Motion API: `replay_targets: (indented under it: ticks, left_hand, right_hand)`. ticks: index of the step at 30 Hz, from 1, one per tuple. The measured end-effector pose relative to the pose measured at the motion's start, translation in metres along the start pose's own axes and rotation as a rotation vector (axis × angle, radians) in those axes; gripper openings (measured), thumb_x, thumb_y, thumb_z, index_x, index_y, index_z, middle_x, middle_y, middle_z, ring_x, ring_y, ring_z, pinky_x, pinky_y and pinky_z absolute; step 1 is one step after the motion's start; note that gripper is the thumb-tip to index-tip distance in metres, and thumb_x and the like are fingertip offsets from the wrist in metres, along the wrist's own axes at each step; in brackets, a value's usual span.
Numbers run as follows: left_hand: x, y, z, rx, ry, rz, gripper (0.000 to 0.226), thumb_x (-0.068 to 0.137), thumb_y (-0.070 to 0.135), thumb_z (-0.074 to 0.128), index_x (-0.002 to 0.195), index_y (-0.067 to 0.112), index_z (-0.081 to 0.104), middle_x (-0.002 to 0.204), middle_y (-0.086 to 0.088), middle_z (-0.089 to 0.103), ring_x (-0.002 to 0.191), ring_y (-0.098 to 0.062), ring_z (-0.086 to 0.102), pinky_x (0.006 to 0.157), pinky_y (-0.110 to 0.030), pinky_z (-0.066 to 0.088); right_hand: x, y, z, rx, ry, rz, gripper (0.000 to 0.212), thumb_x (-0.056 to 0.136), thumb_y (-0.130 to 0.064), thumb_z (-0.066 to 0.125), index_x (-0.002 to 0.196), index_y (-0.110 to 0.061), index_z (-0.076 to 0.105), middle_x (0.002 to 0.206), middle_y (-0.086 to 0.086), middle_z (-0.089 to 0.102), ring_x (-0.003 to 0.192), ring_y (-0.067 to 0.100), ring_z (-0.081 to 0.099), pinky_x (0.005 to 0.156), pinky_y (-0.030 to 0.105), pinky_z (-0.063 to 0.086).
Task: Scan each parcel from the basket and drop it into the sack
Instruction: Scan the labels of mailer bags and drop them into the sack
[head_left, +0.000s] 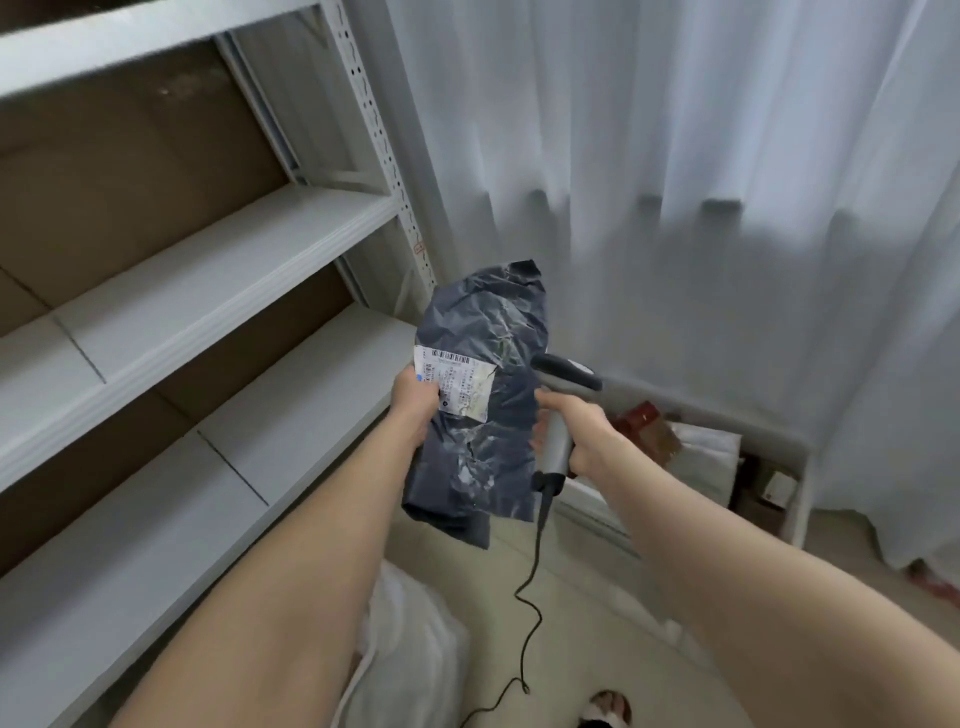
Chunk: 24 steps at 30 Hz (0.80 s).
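My left hand grips the left edge of a dark grey plastic parcel, thumb on its white barcode label. The parcel hangs upright in front of me. My right hand holds a grey corded barcode scanner by its handle, its head close to the parcel's right side and turned toward the label. The white basket with several parcels stands on the floor to the right. A white sack lies low between my forearms, partly hidden by my left arm.
White metal shelving with brown back panels fills the left side. A white curtain hangs behind and to the right. The scanner's black cable trails down to the tiled floor. A slipper shows at the bottom edge.
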<state>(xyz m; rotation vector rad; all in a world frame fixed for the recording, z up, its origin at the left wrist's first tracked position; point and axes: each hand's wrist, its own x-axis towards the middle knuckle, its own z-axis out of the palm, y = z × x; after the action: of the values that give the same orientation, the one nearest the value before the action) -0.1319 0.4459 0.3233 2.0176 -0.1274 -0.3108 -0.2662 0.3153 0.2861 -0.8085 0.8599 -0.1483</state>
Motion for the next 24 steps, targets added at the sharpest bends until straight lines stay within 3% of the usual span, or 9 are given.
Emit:
replay_targets:
  ticks: [4,6,8,11,15,22,24]
  left_hand:
    - [-0.031,-0.018,-0.061,-0.090,0.033,-0.027,0.026,0.094,0.009,0.057,0.119,0.000,0.058,0.117,-0.012,0.064,0.096,-0.022,0.061,0.076,-0.025,0.046]
    - [-0.043,-0.029,-0.090,-0.091,0.008,-0.068,0.029,0.084,0.007,0.071,0.110,-0.002,0.062,0.107,-0.011,0.067,0.088,-0.021,0.063,0.070,-0.026,0.052]
    - [-0.051,-0.042,-0.117,-0.052,0.012,-0.108,0.031,0.075,0.000,0.076,0.104,-0.003,0.064,0.102,-0.011,0.069,0.086,-0.023,0.065,0.075,-0.031,0.054]
    - [-0.063,-0.066,-0.155,0.021,0.062,-0.159,0.021,0.077,-0.006,0.071,0.092,0.004,0.061,0.091,-0.012,0.066,0.082,-0.024,0.062,0.068,-0.035,0.053]
    - [-0.065,-0.110,-0.201,0.066,0.144,-0.204,0.015,0.077,-0.003,0.067,0.087,0.005,0.061,0.090,-0.016,0.066,0.079,-0.026,0.062,0.068,-0.034,0.050]
    - [-0.037,-0.212,-0.274,-0.155,0.073,-0.321,0.017,0.084,-0.004,0.065,0.100,0.003,0.062,0.091,-0.011,0.066,0.073,-0.021,0.063,0.062,-0.026,0.051]
    - [-0.020,-0.251,-0.293,-0.174,0.029,-0.378,0.019,0.087,-0.002,0.063,0.106,0.003,0.062,0.098,-0.012,0.066,0.082,-0.023,0.063,0.063,-0.027,0.050]
  right_hand:
    - [-0.032,0.045,0.044,-0.058,-0.119,0.041,0.047,0.082,-0.022,0.077,0.120,-0.002,0.060,0.090,0.008,0.062,0.075,0.025,0.061,0.063,0.037,0.054]
    - [-0.046,0.064,0.069,-0.070,-0.178,0.041,0.039,0.085,-0.020,0.075,0.116,-0.001,0.060,0.094,0.010,0.063,0.081,0.026,0.064,0.066,0.038,0.053]
    - [-0.058,0.084,0.091,-0.094,-0.212,0.047,0.038,0.086,-0.019,0.073,0.118,-0.001,0.061,0.105,0.014,0.065,0.096,0.030,0.065,0.076,0.043,0.055]
    - [-0.069,0.115,0.118,-0.120,-0.224,0.073,0.037,0.087,-0.018,0.073,0.119,-0.003,0.060,0.113,0.017,0.064,0.102,0.032,0.064,0.086,0.049,0.053]
    - [-0.073,0.158,0.148,-0.124,-0.222,0.115,0.039,0.088,-0.020,0.072,0.120,-0.007,0.055,0.122,0.014,0.060,0.107,0.031,0.060,0.075,0.044,0.051]
    - [-0.055,0.247,0.204,-0.108,-0.123,0.177,0.034,0.087,-0.020,0.073,0.115,-0.006,0.059,0.105,0.012,0.062,0.100,0.030,0.061,0.074,0.045,0.055]
    - [-0.042,0.282,0.221,-0.113,-0.062,0.175,0.035,0.085,-0.020,0.075,0.113,-0.005,0.061,0.100,0.012,0.063,0.095,0.029,0.062,0.085,0.051,0.055]
